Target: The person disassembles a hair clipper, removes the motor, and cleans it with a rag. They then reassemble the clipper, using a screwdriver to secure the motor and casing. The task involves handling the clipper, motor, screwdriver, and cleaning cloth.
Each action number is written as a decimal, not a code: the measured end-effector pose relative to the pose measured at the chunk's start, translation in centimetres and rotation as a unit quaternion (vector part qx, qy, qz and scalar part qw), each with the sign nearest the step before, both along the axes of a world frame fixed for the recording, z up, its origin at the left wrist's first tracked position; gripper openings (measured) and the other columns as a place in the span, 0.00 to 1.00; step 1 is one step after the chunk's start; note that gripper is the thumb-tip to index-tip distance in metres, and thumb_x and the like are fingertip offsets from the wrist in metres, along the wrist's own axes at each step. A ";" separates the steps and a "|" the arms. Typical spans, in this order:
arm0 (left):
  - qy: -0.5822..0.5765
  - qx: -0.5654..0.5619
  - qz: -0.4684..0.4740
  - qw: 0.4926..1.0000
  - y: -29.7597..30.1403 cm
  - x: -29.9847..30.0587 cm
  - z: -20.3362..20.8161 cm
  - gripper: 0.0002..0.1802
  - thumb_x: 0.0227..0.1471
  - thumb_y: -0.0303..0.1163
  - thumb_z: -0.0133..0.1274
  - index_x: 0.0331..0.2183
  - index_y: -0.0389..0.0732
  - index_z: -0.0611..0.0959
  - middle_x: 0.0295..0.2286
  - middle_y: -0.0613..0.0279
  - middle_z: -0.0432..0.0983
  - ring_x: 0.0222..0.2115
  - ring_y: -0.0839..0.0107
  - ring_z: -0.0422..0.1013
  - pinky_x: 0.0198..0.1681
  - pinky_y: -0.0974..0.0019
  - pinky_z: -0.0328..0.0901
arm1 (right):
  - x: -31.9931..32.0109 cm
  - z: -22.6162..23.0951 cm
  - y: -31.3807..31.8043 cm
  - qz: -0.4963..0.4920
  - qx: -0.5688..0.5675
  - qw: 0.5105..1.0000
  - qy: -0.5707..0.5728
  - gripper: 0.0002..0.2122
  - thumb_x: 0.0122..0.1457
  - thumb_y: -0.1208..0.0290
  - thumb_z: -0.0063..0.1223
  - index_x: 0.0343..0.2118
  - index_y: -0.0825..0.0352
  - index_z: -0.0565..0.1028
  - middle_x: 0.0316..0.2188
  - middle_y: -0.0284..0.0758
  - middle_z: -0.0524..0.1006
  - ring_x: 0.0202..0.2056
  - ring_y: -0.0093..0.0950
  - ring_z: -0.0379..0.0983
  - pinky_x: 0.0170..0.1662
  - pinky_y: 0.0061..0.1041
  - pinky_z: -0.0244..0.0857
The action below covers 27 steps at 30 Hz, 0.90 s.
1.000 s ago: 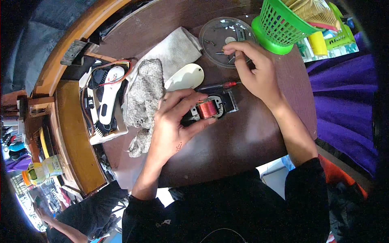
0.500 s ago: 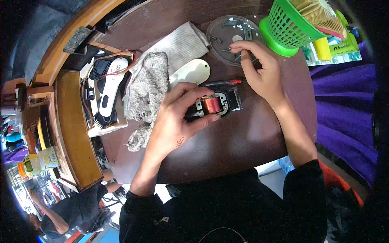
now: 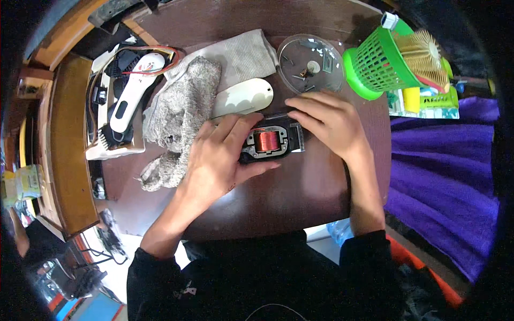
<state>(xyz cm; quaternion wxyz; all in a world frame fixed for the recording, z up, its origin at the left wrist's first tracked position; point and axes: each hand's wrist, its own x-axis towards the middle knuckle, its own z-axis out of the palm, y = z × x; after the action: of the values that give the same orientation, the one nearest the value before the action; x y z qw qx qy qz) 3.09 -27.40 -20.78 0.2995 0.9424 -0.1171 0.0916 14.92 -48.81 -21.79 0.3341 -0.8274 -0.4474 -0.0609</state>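
My left hand (image 3: 217, 155) is closed around an opened hair clipper (image 3: 293, 140), its thumb along the near side and its fingers along the far side. A copper-red coil (image 3: 267, 142) shows in the uncovered body, and the metal blade points right. Just beyond the clipper lies a slim dark screwdriver (image 3: 277, 115). My right hand (image 3: 332, 120) hovers over its right end with fingers stretched out; the thumb is hidden, and I see no object in its grasp. The clipper's cream cover (image 3: 243, 98) rests beyond my left hand. Small screws and a brass-coloured piece lie in a clear round dish (image 3: 292, 45).
Crumpled grey cloths (image 3: 184, 101) lie left of the clipper. Farther left, a white box (image 3: 136, 148) holds a white clipper (image 3: 134, 96), guards and wires. A green basket (image 3: 377, 67) with a brush stands at the right, beside a purple curtain (image 3: 439, 176).
My right hand has come from the dish toward me, over the screwdriver. A brass-coloured piece now shows in the dish. My left hand keeps hold of the clipper; the view has shifted.
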 end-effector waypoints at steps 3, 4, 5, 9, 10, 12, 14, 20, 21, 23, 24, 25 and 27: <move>-0.029 0.009 0.005 1.000 0.2 -0.3 0.2 0.42 0.34 0.53 0.66 0.47 0.35 0.74 0.35 0.52 0.75 0.34 0.54 0.73 0.39 0.57 0.65 | -0.3 0.2 0.3 0.003 -0.019 0.999 0.033 0.10 0.51 0.74 0.60 0.37 0.66 0.81 0.35 0.39 0.80 0.35 0.34 0.78 0.38 0.27 0.71; -0.026 0.014 0.005 1.000 0.4 -0.4 0.3 0.43 0.34 0.54 0.66 0.47 0.34 0.74 0.35 0.52 0.75 0.34 0.55 0.73 0.39 0.58 0.65 | -0.4 0.4 0.2 0.003 -0.025 0.999 0.039 0.10 0.51 0.74 0.60 0.37 0.66 0.81 0.35 0.39 0.80 0.35 0.34 0.78 0.38 0.28 0.71; -0.023 0.019 0.006 1.000 0.5 -0.5 0.4 0.43 0.35 0.54 0.65 0.47 0.33 0.74 0.35 0.52 0.75 0.35 0.55 0.73 0.39 0.58 0.65 | -0.5 0.4 0.0 0.003 -0.031 0.998 0.045 0.09 0.51 0.75 0.60 0.37 0.66 0.80 0.35 0.39 0.80 0.36 0.34 0.78 0.39 0.28 0.71; -0.021 0.007 -0.006 1.000 1.6 -0.7 0.4 0.43 0.34 0.53 0.66 0.48 0.35 0.74 0.37 0.51 0.76 0.37 0.54 0.73 0.41 0.58 0.66 | -0.2 0.5 -0.1 0.024 -0.037 0.998 0.043 0.10 0.52 0.74 0.58 0.38 0.65 0.79 0.33 0.39 0.79 0.34 0.38 0.77 0.37 0.32 0.71; -0.008 0.005 -0.010 1.000 2.0 -0.8 0.5 0.43 0.32 0.52 0.68 0.48 0.36 0.75 0.37 0.51 0.76 0.38 0.54 0.73 0.42 0.57 0.66 | -0.3 0.5 0.0 0.020 -0.038 0.998 0.051 0.10 0.52 0.74 0.58 0.39 0.65 0.79 0.34 0.39 0.79 0.34 0.38 0.77 0.37 0.33 0.71; 0.010 -0.002 -0.016 1.000 2.4 -0.8 0.5 0.43 0.31 0.50 0.70 0.48 0.37 0.76 0.38 0.51 0.76 0.39 0.53 0.73 0.43 0.57 0.67 | -0.5 0.6 0.1 0.011 -0.040 0.997 0.068 0.11 0.52 0.74 0.58 0.40 0.65 0.79 0.36 0.39 0.79 0.35 0.39 0.77 0.38 0.33 0.71; 0.020 -0.014 -0.026 0.999 2.7 -0.7 0.4 0.42 0.31 0.49 0.69 0.48 0.37 0.76 0.38 0.52 0.76 0.39 0.52 0.73 0.44 0.57 0.67 | -0.4 0.6 -0.1 0.016 -0.057 0.996 0.068 0.12 0.52 0.77 0.57 0.42 0.67 0.78 0.38 0.41 0.78 0.36 0.36 0.77 0.39 0.30 0.71; 0.009 -0.002 -0.059 0.998 3.0 -0.4 0.0 0.40 0.34 0.46 0.68 0.49 0.38 0.75 0.42 0.50 0.74 0.42 0.51 0.72 0.46 0.55 0.66 | -0.6 1.2 -0.5 -0.007 -0.072 0.994 0.082 0.13 0.54 0.80 0.56 0.43 0.71 0.76 0.38 0.42 0.77 0.33 0.32 0.76 0.37 0.28 0.69; 0.034 0.008 -0.057 0.998 3.3 -0.7 0.3 0.38 0.36 0.45 0.67 0.49 0.37 0.75 0.43 0.50 0.73 0.42 0.51 0.71 0.47 0.55 0.66 | -0.6 1.2 -0.8 -0.010 -0.057 0.996 0.065 0.13 0.54 0.80 0.56 0.43 0.71 0.76 0.38 0.42 0.77 0.32 0.30 0.75 0.35 0.27 0.68; 0.067 0.008 -0.059 0.996 3.4 -1.0 0.3 0.36 0.40 0.44 0.64 0.49 0.36 0.74 0.44 0.50 0.71 0.43 0.51 0.70 0.47 0.56 0.65 | 0.0 2.7 -1.4 -0.054 -0.021 0.994 0.088 0.12 0.54 0.78 0.57 0.42 0.72 0.77 0.36 0.40 0.76 0.28 0.27 0.73 0.32 0.24 0.66; 0.053 -0.001 -0.056 0.997 3.5 -1.0 0.2 0.35 0.39 0.41 0.64 0.49 0.36 0.74 0.44 0.50 0.71 0.42 0.50 0.70 0.48 0.56 0.65 | 0.3 3.3 -1.8 -0.077 -0.006 0.992 0.097 0.12 0.54 0.77 0.58 0.41 0.72 0.77 0.36 0.39 0.76 0.26 0.26 0.71 0.30 0.23 0.65; 0.048 0.008 -0.059 0.997 3.3 -0.9 0.1 0.35 0.39 0.41 0.64 0.49 0.36 0.74 0.44 0.50 0.71 0.43 0.50 0.70 0.48 0.56 0.65 | 0.5 3.7 -2.6 -0.120 0.026 0.989 0.078 0.11 0.53 0.78 0.58 0.40 0.73 0.76 0.33 0.35 0.75 0.25 0.17 0.66 0.29 0.17 0.61; 0.041 0.020 -0.060 0.997 2.9 -0.8 0.3 0.34 0.39 0.41 0.65 0.48 0.36 0.75 0.43 0.50 0.71 0.42 0.51 0.70 0.48 0.56 0.65 | 1.4 2.3 -4.0 -0.138 0.207 0.955 0.160 0.12 0.57 0.77 0.56 0.44 0.70 0.72 0.31 0.31 0.73 0.24 0.14 0.65 0.26 0.15 0.60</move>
<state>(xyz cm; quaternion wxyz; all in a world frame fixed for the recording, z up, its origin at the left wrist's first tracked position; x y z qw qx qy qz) 2.28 -24.54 -20.49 0.2904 0.9424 -0.1626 0.0325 16.34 -52.78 -19.48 0.5539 -0.7926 -0.2466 -0.0645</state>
